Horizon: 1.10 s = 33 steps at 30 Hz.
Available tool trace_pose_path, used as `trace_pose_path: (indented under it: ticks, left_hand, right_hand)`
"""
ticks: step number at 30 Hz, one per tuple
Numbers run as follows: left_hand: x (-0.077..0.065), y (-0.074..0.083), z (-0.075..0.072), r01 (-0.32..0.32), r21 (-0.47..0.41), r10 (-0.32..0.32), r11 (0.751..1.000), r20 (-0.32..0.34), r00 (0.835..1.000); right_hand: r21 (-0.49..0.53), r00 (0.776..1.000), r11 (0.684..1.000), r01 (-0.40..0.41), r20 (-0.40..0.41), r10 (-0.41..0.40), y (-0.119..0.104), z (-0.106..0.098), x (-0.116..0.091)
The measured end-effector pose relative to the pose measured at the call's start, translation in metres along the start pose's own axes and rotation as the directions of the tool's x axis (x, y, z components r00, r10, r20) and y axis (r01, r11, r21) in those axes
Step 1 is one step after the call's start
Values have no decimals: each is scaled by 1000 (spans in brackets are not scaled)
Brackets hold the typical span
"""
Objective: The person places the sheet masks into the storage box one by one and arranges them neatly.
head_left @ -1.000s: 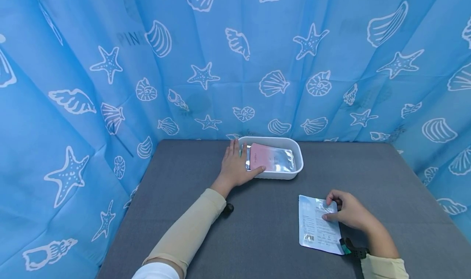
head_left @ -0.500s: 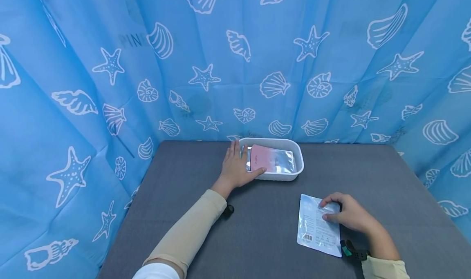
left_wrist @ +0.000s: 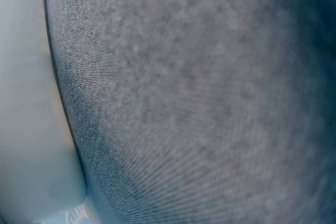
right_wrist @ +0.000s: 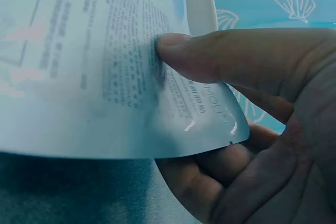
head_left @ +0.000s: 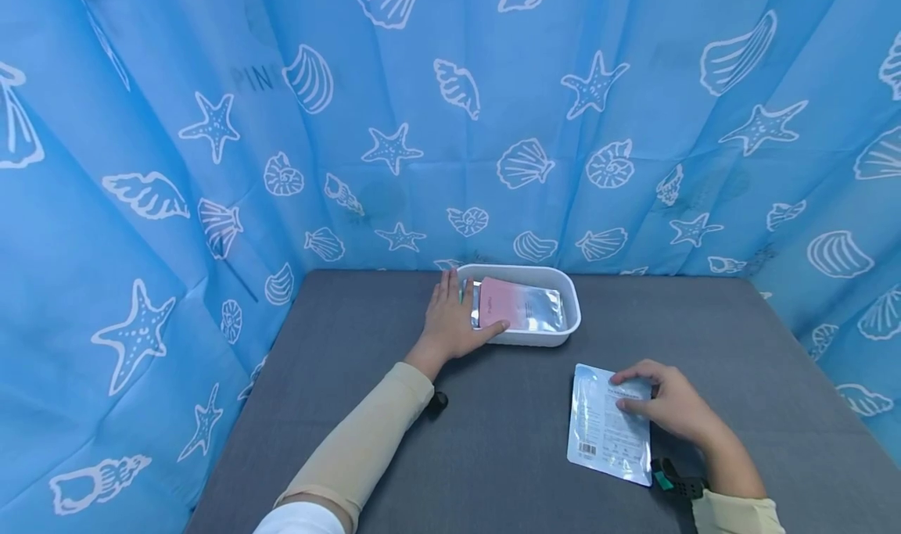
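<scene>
My right hand (head_left: 672, 403) pinches a flat, shiny silver-white foil packet (head_left: 607, 436) near its upper right corner. Small print and a barcode cover the packet's upper face. In the right wrist view the thumb (right_wrist: 181, 51) presses on the printed side, with other fingers curled beneath the packet (right_wrist: 121, 124). My left hand (head_left: 450, 319) lies spread over the left end of a white plastic basket (head_left: 573, 315), its thumb along the front rim. Inside the basket is a pink-and-silver packet (head_left: 507, 303), partly over another silver one. The left wrist view shows only the basket's outer wall (left_wrist: 37, 103) and the tablecloth.
A dark grey cloth (head_left: 507, 440) covers the table. Behind it and along both sides hangs a blue curtain (head_left: 436, 143) printed with white shells and starfish. The basket stands close to the back edge. A black wrist strap (head_left: 679, 481) sits on my right wrist.
My right hand's index finger has shifted left across the packet. The packet has turned slightly, and its top edge is a little higher. My left hand and the basket stay in place.
</scene>
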<state>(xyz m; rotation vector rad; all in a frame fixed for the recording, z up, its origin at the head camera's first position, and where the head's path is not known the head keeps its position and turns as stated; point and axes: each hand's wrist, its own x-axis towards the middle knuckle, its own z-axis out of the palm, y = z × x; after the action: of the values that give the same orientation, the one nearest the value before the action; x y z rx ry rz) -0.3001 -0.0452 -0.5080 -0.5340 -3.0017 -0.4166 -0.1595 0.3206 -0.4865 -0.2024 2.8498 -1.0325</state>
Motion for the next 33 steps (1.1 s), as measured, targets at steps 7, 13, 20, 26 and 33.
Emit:
trace_pose_path:
  ticks: [7, 13, 20, 26, 33]
  left_hand:
    - [-1, 0, 1, 2, -23, -2, 1000, -5, 1000]
    - [-1, 0, 0, 14, -13, -14, 1000, 9, 1000]
    - [-1, 1, -2, 17, -10, -16, 1000, 19, 1000]
    - [0, -1, -1, 13, -10, -13, 1000, 12, 1000]
    - [-1, 0, -2, 5, -15, -5, 1000, 1, 1000]
  right_hand:
    - [-15, 996, 998, 60, -62, -61, -7, -8, -1]
    - [-14, 984, 992, 126, -123, -127, -17, -21, -2]
    - [22, 962, 974, 224, -166, -217, -29, -30, -2]
    - [20, 938, 960, 280, -220, -269, -42, -34, 2]
    - [34, 900, 954, 298, -342, -269, -52, -32, 9]
